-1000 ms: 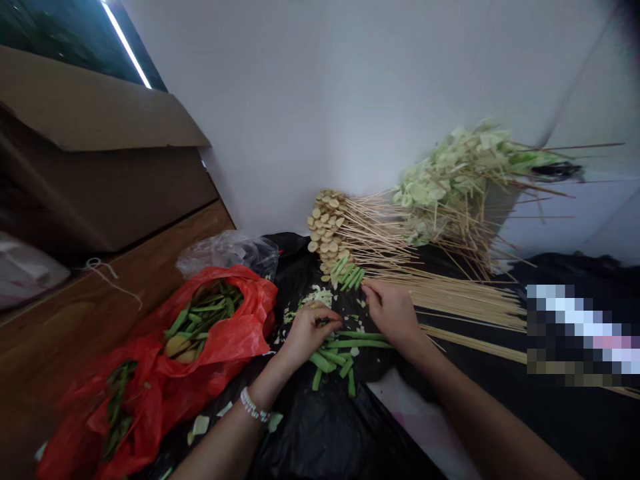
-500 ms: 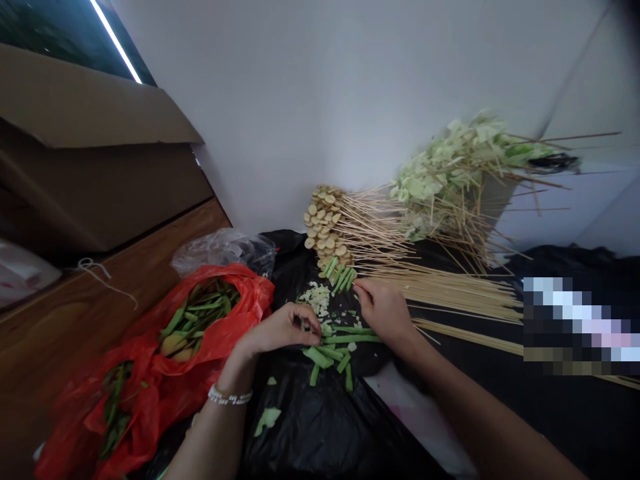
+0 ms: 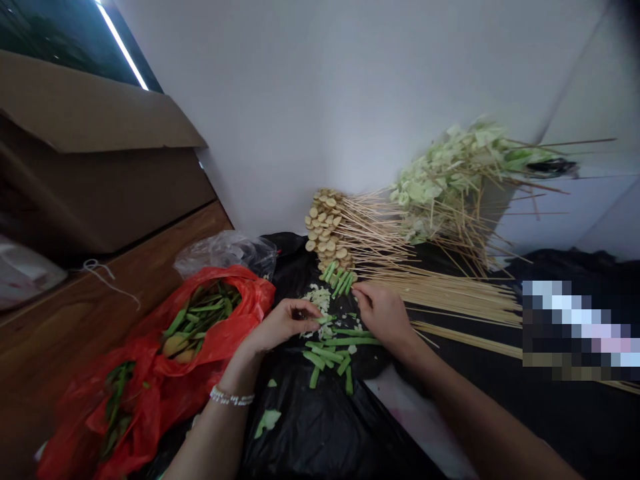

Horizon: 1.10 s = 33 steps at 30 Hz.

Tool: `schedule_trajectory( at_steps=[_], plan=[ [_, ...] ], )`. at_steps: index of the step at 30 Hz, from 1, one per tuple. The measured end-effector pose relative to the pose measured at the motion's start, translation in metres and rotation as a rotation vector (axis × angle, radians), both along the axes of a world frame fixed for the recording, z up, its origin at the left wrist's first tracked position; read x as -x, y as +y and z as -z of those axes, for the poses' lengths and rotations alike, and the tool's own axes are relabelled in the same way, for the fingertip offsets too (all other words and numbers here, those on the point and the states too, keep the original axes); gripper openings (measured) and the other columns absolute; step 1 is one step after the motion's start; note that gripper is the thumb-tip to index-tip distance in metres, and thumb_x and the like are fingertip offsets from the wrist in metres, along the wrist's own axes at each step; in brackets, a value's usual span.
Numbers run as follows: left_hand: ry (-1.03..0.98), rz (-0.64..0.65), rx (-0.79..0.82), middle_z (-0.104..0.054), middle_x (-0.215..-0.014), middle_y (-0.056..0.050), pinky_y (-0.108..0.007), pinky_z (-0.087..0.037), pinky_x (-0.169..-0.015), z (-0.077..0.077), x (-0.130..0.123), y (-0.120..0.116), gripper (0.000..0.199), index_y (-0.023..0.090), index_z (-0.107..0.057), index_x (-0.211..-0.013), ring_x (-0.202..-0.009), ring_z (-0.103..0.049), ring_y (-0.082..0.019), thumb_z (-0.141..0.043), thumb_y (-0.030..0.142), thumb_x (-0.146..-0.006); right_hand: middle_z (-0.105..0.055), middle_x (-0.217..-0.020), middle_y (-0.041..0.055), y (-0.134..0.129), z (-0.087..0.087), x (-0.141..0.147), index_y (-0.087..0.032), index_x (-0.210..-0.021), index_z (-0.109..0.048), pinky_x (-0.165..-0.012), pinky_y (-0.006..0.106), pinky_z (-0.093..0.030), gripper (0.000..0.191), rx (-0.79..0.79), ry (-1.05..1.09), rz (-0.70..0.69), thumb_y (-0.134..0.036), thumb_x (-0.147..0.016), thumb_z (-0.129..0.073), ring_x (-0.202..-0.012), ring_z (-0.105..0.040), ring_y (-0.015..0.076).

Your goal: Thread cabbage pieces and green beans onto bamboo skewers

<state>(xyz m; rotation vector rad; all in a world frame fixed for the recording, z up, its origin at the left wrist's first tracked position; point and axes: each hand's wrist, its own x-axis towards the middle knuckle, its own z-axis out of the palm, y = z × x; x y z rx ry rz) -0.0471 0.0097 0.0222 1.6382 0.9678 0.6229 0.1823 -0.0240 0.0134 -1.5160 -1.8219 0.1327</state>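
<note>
My left hand (image 3: pixel 290 325) pinches a short green bean piece (image 3: pixel 327 320) between thumb and fingertips, just above the small pile. My right hand (image 3: pixel 384 312) is closed at the end of a row of green bean pieces (image 3: pixel 343 281) that look threaded on a bamboo skewer; the skewer is mostly hidden by the hand. Below both hands, loose cut green beans (image 3: pixel 325 355) lie on black plastic sheeting (image 3: pixel 320 427). Pale chopped vegetable scraps (image 3: pixel 320 298) are scattered between the hands.
Skewered potato-like slices (image 3: pixel 327 227) lie beyond my hands, beside bare bamboo skewers (image 3: pixel 460 293). Skewered cabbage leaves (image 3: pixel 450 167) are heaped against the white wall (image 3: pixel 300 100). At left are a red plastic bag (image 3: pixel 200 367) of beans, a clear bag (image 3: pixel 225 253) and a cardboard box (image 3: pixel 110 193).
My left hand has risen slightly from the loose beans and now has a bean piece in its fingertips. My right hand has stayed almost in place.
</note>
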Motion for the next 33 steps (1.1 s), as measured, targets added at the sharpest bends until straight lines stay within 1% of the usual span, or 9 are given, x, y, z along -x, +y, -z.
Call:
schedule_trajectory(
  at_steps=[3, 5, 7, 9, 12, 16, 19, 24, 33],
  plan=[
    [-0.168, -0.306, 0.032, -0.071, -0.077, -0.002, -0.021, -0.043, -0.062, 0.009, 0.001, 0.009, 0.031, 0.016, -0.075, -0.086, -0.064, -0.058, -0.011, -0.083, 0.03, -0.06, -0.073, -0.089, 0.0032, -0.001, 0.0, 0.001, -0.023, -0.093, -0.07, -0.074, 0.025, -0.039, 0.025, 0.008, -0.001, -0.012, -0.026, -0.09, -0.045, -0.083, -0.064, 0.018],
    [-0.316, -0.462, 0.09, -0.071, -0.077, -0.003, -0.02, -0.045, -0.063, 0.014, 0.0, 0.013, 0.033, 0.016, -0.075, -0.087, -0.065, -0.06, -0.01, -0.085, 0.029, -0.058, -0.073, -0.091, 0.0022, -0.002, 0.001, 0.003, -0.024, -0.095, -0.069, -0.074, 0.025, -0.039, 0.025, 0.028, 0.004, -0.024, -0.026, -0.09, -0.045, -0.083, -0.064, 0.0178],
    [-0.482, -0.561, 0.173, -0.072, -0.076, -0.003, -0.018, -0.046, -0.063, 0.014, -0.001, 0.016, 0.032, 0.015, -0.075, -0.084, -0.066, -0.062, -0.01, -0.086, 0.023, -0.056, -0.073, -0.093, 0.0014, -0.004, 0.002, 0.005, -0.024, -0.096, -0.069, -0.074, 0.025, -0.039, 0.024, 0.064, 0.007, -0.052, -0.026, -0.09, -0.046, -0.084, -0.065, 0.0173],
    [-0.628, -0.608, 0.252, -0.072, -0.076, -0.003, -0.017, -0.048, -0.063, 0.012, -0.002, 0.017, 0.028, 0.014, -0.074, -0.081, -0.068, -0.063, -0.009, -0.086, 0.015, -0.055, -0.073, -0.093, 0.001, -0.006, 0.003, 0.009, -0.025, -0.096, -0.069, -0.074, 0.024, -0.04, 0.024, 0.104, 0.007, -0.093, -0.026, -0.09, -0.046, -0.085, -0.065, 0.0166],
    [-0.748, -0.6, 0.331, -0.072, -0.076, -0.003, -0.015, -0.049, -0.062, 0.008, -0.004, 0.016, 0.024, 0.012, -0.074, -0.081, -0.065, -0.062, -0.007, -0.082, 0.007, -0.059, -0.073, -0.093, 0.0012, -0.009, 0.003, 0.014, -0.025, -0.095, -0.07, -0.074, 0.023, -0.04, 0.024, 0.136, -0.007, -0.142, -0.025, -0.09, -0.046, -0.086, -0.065, 0.0162],
    [-0.797, -0.558, 0.406, -0.071, -0.076, -0.003, -0.015, -0.05, -0.061, 0.009, -0.003, 0.015, 0.019, 0.011, -0.073, -0.082, -0.065, -0.063, -0.007, -0.077, 0.003, -0.065, -0.073, -0.093, 0.0014, -0.012, 0.002, 0.017, -0.025, -0.095, -0.07, -0.075, 0.024, -0.04, 0.024, 0.148, -0.019, -0.152, -0.025, -0.091, -0.046, -0.087, -0.065, 0.0169],
    [-0.799, -0.537, 0.447, -0.071, -0.077, -0.004, -0.015, -0.051, -0.06, 0.01, -0.003, 0.014, 0.018, 0.01, -0.072, -0.083, -0.065, -0.063, -0.008, -0.076, 0.003, -0.067, -0.073, -0.095, 0.0015, -0.012, 0.002, 0.018, -0.025, -0.097, -0.07, -0.076, 0.024, -0.041, 0.024, 0.146, -0.01, -0.158, -0.024, -0.091, -0.046, -0.089, -0.065, 0.0171],
    [-0.778, -0.493, 0.453, -0.07, -0.077, -0.003, -0.015, -0.052, -0.06, 0.01, -0.005, 0.013, 0.017, 0.01, -0.072, -0.084, -0.064, -0.062, -0.007, -0.074, 0.002, -0.069, -0.073, -0.094, 0.0016, -0.013, 0.003, 0.018, -0.025, -0.097, -0.07, -0.075, 0.024, -0.041, 0.024, 0.146, -0.016, -0.148, -0.025, -0.091, -0.046, -0.087, -0.065, 0.0172],
    [-0.758, -0.484, 0.499, -0.069, -0.074, -0.003, -0.015, -0.051, -0.058, 0.013, -0.005, 0.013, 0.013, 0.01, -0.072, -0.078, -0.062, -0.061, -0.007, -0.073, 0.0, -0.069, -0.072, -0.09, 0.0015, -0.014, 0.002, 0.019, -0.024, -0.091, -0.069, -0.073, 0.023, -0.038, 0.025, 0.144, -0.05, -0.176, -0.022, -0.092, -0.044, -0.086, -0.064, 0.0156]
  ],
)
